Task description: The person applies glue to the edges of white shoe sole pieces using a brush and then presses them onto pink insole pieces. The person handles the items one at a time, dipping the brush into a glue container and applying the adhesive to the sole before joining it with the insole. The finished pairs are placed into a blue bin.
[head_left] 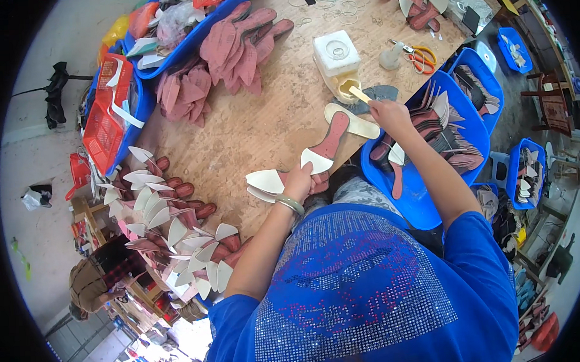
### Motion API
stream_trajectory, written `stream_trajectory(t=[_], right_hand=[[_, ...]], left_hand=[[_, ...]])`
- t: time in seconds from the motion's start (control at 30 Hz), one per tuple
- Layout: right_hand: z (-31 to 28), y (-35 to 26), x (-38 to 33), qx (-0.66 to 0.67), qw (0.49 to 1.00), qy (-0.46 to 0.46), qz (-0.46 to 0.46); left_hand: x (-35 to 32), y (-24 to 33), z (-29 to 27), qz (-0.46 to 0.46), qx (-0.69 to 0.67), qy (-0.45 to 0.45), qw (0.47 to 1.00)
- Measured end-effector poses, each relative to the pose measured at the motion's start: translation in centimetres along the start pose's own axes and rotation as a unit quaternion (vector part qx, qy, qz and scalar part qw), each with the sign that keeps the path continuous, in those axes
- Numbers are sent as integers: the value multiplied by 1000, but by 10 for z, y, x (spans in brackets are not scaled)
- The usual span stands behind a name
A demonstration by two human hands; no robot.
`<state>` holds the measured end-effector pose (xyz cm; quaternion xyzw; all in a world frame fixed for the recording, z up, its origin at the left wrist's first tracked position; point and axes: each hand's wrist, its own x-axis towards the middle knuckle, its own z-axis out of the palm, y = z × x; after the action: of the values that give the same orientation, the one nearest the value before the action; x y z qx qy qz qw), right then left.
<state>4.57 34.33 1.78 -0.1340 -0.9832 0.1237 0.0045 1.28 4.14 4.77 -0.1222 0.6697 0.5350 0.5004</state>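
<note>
My left hand, closed, grips a couple of dark red insoles whose white pointed toe pieces stick out to its left. Just above its fingers another red insole with a white end piece lies aslant on the table; whether the fingers touch it I cannot tell. In my right hand is a flat cream stick, its tip in the open mouth of a white plastic pot smeared with yellowish glue. A cream sole-shaped piece lies below this hand, beside a dark grey flat piece.
Heaps of red insoles lie at the far left. White-tipped insoles line the table's left edge. Blue bins of insoles stand at the right. Orange-handled scissors and a small bottle sit beyond the pot. A person bends at lower left.
</note>
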Motion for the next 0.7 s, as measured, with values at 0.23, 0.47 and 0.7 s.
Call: stream_trajectory(t=[0.23,0.47,0.7], right_hand=[[16,-2,-74,445,875,-79,177],[27,-41,-116,425,884,-162,107],[29,-20,-93,373,920,-63,104]], left_hand=[[7,0,-7,-27,-40,22,999],[7,3,-10,-51,-65,10,997],[3,1,-10,-50,-58,21,997]])
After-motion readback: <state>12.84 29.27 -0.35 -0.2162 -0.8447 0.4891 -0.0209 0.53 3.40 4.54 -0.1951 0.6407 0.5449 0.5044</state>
